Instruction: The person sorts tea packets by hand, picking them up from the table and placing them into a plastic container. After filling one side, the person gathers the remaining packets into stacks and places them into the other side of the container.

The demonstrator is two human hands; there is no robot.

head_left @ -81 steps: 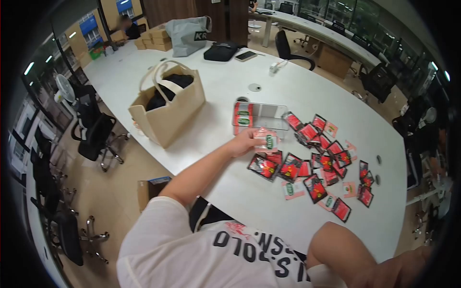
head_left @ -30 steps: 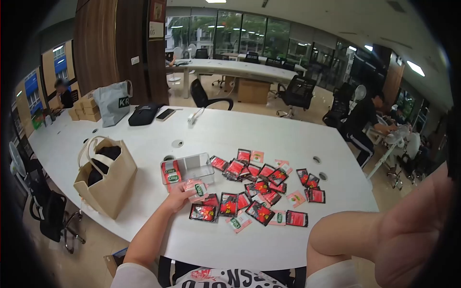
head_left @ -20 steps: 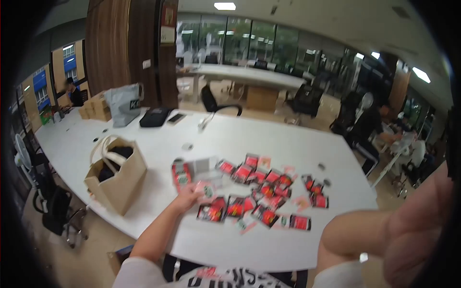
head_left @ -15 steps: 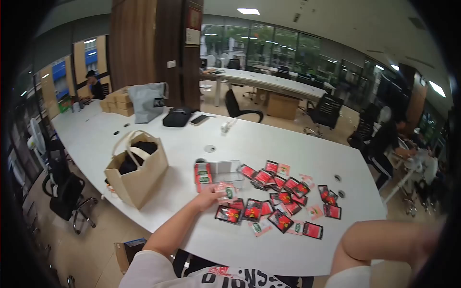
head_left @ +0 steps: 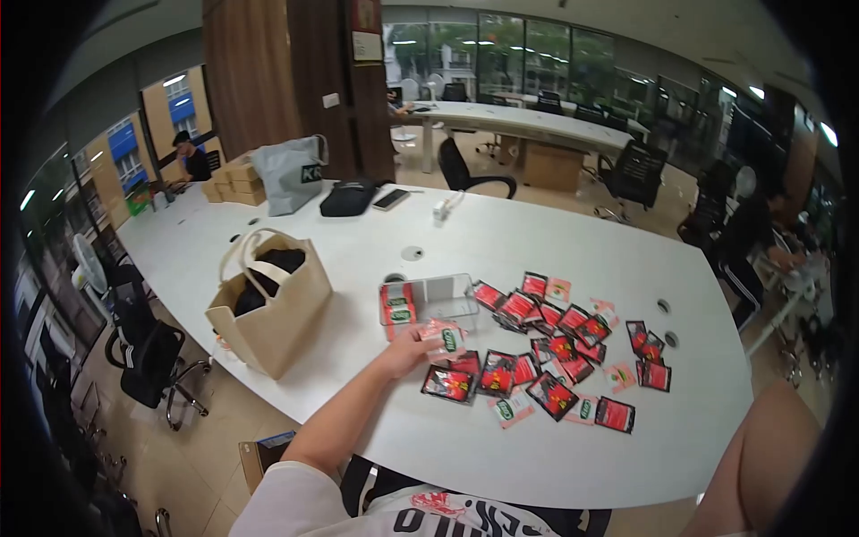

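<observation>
Office interior, white worktop, loose packaged goods laid out. Left hand: fingers and thumb clamped on one pink packet, green label facing up; whether a second lies beneath it cannot be told. Packet position: at the near side of the clear container, overlapping its edge in view; contact unclear. Right hand: out of frame, state not known; right arm only, at the edge. Container contents: red packets, grouped at the end nearer the tote bag. Close by: black-and-red packets, several overlapping, the nearest just beside the wrist; among them a loose pink-and-white packet. Risks, as judged: a low lift could snag the held packet on the container's rim and shove the light box; a knock there could let the grouped packets slump, being unsupported on one side; a dragging wrist could scatter the nearest pouches; a pinch near one edge could let thin film bend or slip. Further out: cream tote bag, upright, well apart from the loose packets; black pouch; phone; grey bag; cardboard boxes.
</observation>
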